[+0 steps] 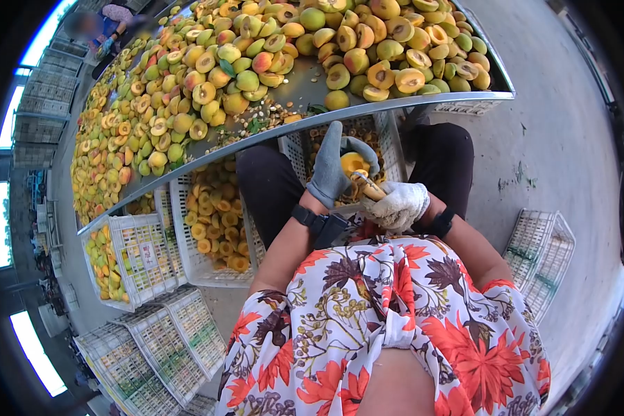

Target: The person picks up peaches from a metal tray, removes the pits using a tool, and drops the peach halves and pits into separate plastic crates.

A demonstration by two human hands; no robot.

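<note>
My left hand [329, 172], in a grey glove, is closed round a cut yellow fruit [354, 163], held just past the counter's [457, 100] near edge, above a crate [393, 147] between my knees. My right hand [399, 206], in a white glove, grips a pitting tool [373, 190], its curved metal tip at the fruit. Heaped apricots [222, 76], many halved, cover much of the counter in front of me.

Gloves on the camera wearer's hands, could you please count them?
2: a grey glove on the left hand, a white glove on the right hand; none seems hidden.
</note>
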